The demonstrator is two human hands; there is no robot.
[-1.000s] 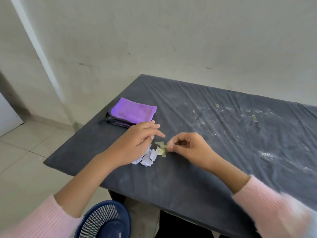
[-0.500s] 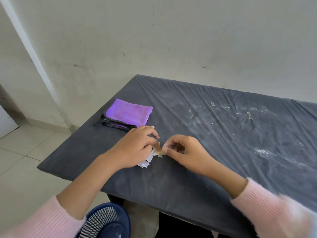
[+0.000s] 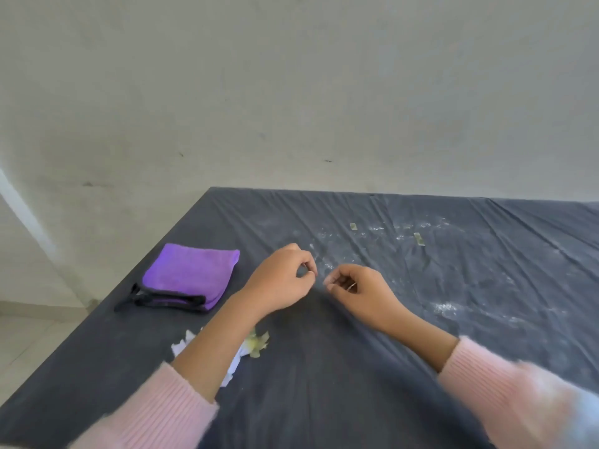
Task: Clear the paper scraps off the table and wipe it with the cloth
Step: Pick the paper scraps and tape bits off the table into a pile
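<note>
Paper scraps [image 3: 256,344] piled by the table [image 3: 324,390] front edge; two strips [image 3: 353,226] uncollected; cloth [image 3: 191,273] unused; left hand [image 3: 278,283] and right hand [image 3: 359,288] curled, contents unclear.

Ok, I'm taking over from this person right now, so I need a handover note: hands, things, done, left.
Left hand: fingers curled, thumb to fingertip; whether it pinches a scrap is unclear. Right hand: curled likewise, unclear.
Purple cloth lies folded near the left edge of the table. Scrap pile lies under the left forearm; two small strips farther back; white dust on the right.
Done: scraps piled. Left: clear pile and strips, wipe.
</note>
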